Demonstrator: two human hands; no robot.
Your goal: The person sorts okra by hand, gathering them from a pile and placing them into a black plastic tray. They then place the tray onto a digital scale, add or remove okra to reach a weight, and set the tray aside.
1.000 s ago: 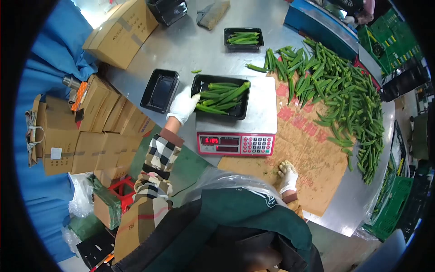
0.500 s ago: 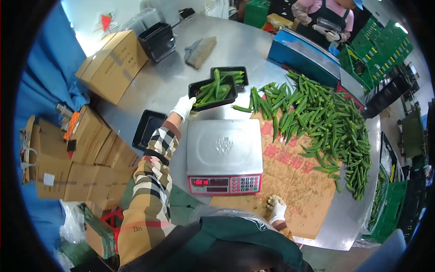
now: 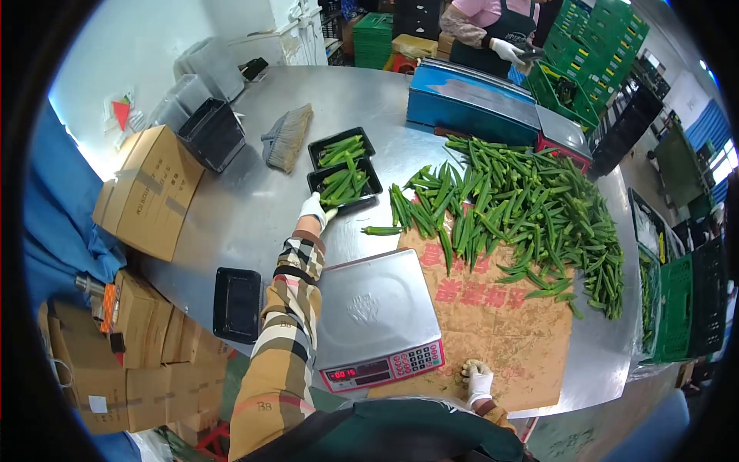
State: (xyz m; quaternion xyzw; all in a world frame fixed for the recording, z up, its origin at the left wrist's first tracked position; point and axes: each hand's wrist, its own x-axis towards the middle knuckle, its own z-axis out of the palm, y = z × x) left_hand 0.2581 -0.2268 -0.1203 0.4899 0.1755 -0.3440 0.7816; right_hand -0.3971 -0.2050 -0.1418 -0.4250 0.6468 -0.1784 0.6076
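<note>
My left hand (image 3: 313, 208), in a white glove, reaches far forward and grips the near corner of a black tray of okra (image 3: 344, 183) resting on the steel table (image 3: 246, 208). A second filled black tray (image 3: 341, 147) lies just behind it. My right hand (image 3: 477, 377), also gloved, rests on the brown cardboard sheet (image 3: 493, 323) near the table's front edge, holding nothing. The scale (image 3: 373, 316) between my arms has a bare platform and a red display.
A big heap of loose okra (image 3: 523, 208) covers the right side. An empty black tray (image 3: 237, 302) sits left of the scale. A brush (image 3: 286, 137), stacked black trays (image 3: 212, 132), cardboard boxes (image 3: 150, 192) and a blue crate (image 3: 469, 100) stand around. Another person (image 3: 496, 31) works at the back.
My left hand lifted the filled okra tray off the scale and carried it forward, setting it beside the other filled tray. The scale platform is now bare. My right hand stayed on the cardboard.
</note>
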